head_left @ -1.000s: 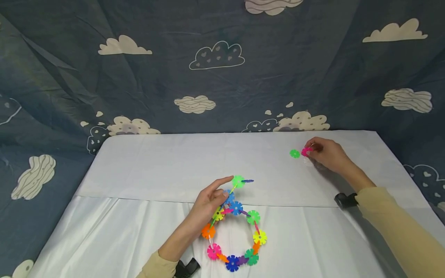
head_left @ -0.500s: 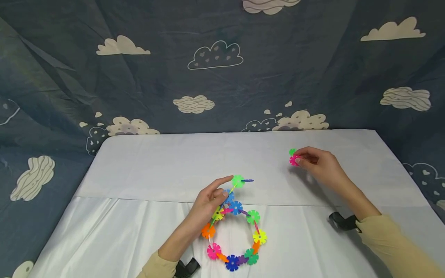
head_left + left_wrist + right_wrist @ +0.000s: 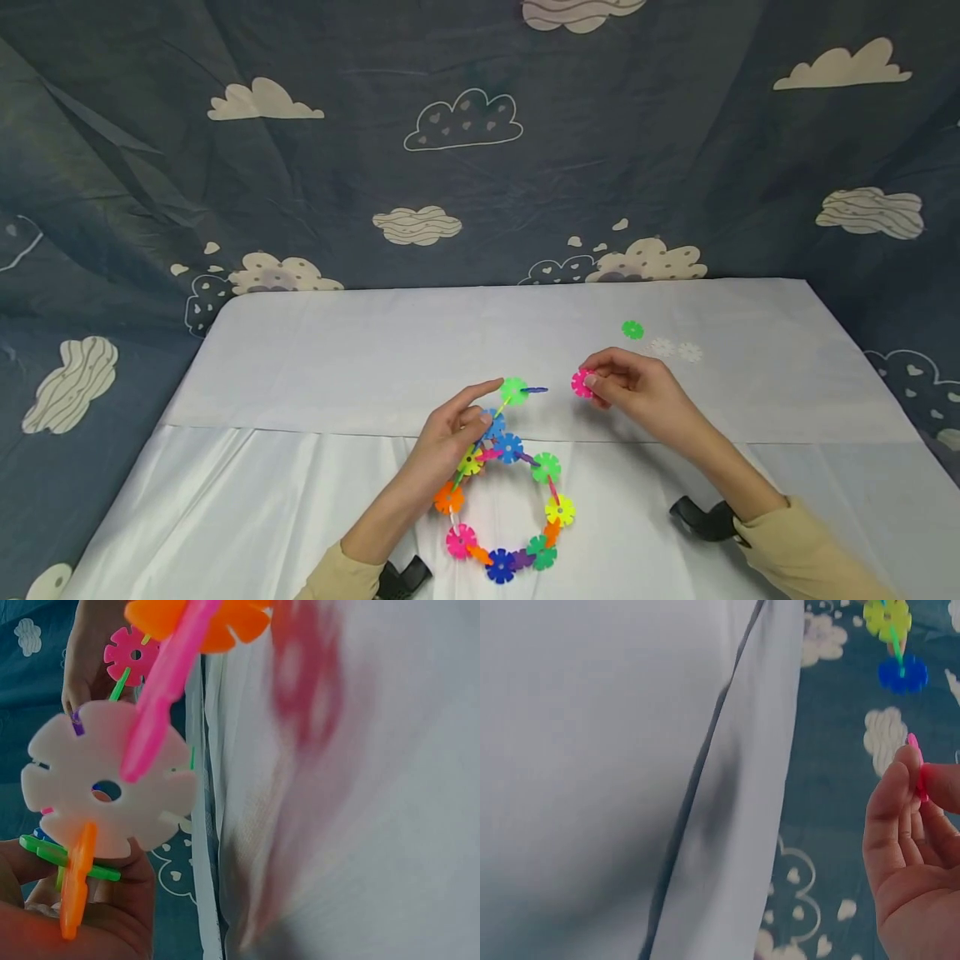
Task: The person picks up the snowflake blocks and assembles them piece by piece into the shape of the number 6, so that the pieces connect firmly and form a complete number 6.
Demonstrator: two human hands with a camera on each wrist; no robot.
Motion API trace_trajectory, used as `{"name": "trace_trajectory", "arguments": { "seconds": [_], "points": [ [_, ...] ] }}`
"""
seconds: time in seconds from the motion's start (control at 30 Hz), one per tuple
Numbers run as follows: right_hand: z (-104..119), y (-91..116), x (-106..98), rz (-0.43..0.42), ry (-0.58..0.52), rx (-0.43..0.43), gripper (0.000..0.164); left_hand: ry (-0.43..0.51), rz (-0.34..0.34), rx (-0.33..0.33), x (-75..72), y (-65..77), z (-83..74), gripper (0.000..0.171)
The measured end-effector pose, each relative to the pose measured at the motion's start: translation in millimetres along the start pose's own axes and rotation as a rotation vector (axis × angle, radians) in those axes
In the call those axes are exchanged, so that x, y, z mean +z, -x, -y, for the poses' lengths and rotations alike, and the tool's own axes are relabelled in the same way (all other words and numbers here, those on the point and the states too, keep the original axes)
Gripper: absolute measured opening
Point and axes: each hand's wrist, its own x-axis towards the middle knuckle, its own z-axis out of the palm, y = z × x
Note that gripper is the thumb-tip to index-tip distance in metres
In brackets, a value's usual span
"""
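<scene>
My left hand (image 3: 442,446) pinches a chain of colourful notched snowflake discs near its upper end, at a light blue disc. Most of the chain forms a ring, with a yellow disc (image 3: 560,510) on its right side. Beyond the fingers, the chain's free end has a bright green disc (image 3: 514,391) and a blue disc (image 3: 534,390) seen edge-on. My right hand (image 3: 637,387) holds a loose pink disc (image 3: 582,383) between thumb and fingers, a short gap right of that end. The left wrist view shows a white disc (image 3: 67,772) of the chain up close.
A loose green disc (image 3: 633,330) lies farther back on the white-covered table (image 3: 337,358). Two whitish discs (image 3: 662,347) lie to its right, faint against the cloth. A dark cloud-print curtain (image 3: 480,200) hangs behind the table.
My right hand has lifted the pink disc from beside the green one and carried it left and nearer, toward the chain's free end. The left hand and chain have stayed almost still.
</scene>
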Motion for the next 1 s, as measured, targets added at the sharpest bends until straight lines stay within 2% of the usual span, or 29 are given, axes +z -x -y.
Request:
{"name": "trace_trajectory", "arguments": {
  "seconds": [0.23,0.53,0.77,1.0],
  "points": [
    [7,-2,17,0.035,-0.04,0.016,0.015,-0.003,0.001,0.006,0.9,0.3,-1.1,0.041],
    [12,-5,27,0.076,-0.066,0.019,0.015,-0.022,0.012,0.017,1.0,0.2,-2.0,0.038],
    [16,-5,36,0.032,-0.074,0.001,0.018,-0.016,-0.005,0.036,-0.3,0.2,-2.0,0.037],
    [21,-6,41,0.006,-0.074,-0.027,0.014,0.017,-0.004,0.034,0.1,0.4,-0.8,0.038]
  ]
}}
